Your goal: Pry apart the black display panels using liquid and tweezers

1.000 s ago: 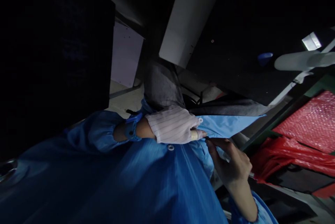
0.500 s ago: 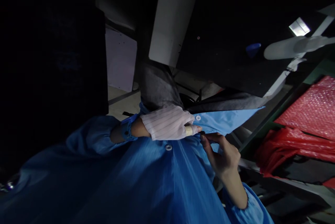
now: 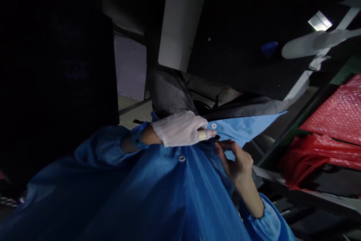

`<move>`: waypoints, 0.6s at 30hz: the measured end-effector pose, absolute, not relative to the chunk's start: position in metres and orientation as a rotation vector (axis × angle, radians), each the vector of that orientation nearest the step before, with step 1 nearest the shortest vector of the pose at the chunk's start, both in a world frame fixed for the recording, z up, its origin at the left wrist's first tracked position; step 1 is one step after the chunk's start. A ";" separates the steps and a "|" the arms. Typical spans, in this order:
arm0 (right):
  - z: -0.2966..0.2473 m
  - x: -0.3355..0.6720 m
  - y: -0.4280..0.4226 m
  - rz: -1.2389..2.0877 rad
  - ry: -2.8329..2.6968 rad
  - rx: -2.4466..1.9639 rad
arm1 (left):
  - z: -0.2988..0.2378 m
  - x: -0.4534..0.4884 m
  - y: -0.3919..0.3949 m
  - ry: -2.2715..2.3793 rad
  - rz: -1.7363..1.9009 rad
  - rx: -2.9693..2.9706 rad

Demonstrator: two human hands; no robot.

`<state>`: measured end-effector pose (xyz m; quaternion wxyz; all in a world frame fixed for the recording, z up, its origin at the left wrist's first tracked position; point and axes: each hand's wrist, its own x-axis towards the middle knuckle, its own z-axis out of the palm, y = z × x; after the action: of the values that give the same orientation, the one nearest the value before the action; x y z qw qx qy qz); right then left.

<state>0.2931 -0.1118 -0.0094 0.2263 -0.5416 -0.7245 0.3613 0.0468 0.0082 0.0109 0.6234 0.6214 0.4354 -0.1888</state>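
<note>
My left hand (image 3: pixel 180 129), in a pale striped glove with the thumb tip bare and a yellowish band round the thumb, is closed in a pinch. At its thumb tip sits a small dark piece (image 3: pixel 217 138), too small and dim to name. My right hand (image 3: pixel 238 162) is bare, its thumb and index finger pressed together just beside that piece. Whatever lies between those right fingertips is hidden. Both hands are in front of the blue smock (image 3: pixel 169 188), and a blue strap (image 3: pixel 137 137) circles my left wrist.
Ahead is a dark tabletop (image 3: pixel 239 15) with a blue funnel-shaped cup (image 3: pixel 269 49) and a whitish bottle (image 3: pixel 303 45) at its right. Red bubble wrap (image 3: pixel 335 109) lies on a rack at the right. A pale panel (image 3: pixel 130 68) stands at the left.
My right fingertips have drawn slightly down and away from the left thumb, and the dark piece shows more clearly. The view has shifted a little.
</note>
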 end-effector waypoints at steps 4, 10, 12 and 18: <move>-0.012 0.292 -0.112 1.017 -1.967 -1.483 | 0.008 0.045 0.006 0.999 -0.408 1.418; -0.015 0.292 -0.115 1.061 -1.928 -1.465 | 0.008 0.046 0.007 1.001 -0.396 1.396; -0.016 0.293 -0.116 1.076 -1.917 -1.472 | 0.010 0.047 0.009 1.007 -0.422 1.385; -0.025 0.298 -0.123 1.120 -1.916 -1.518 | 0.014 0.051 0.014 1.028 -0.470 1.409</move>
<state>0.2975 -0.1232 -0.0251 0.2245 -0.5502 -0.6944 0.4058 0.0514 0.0136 0.0143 0.6191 0.6127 0.4468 -0.2041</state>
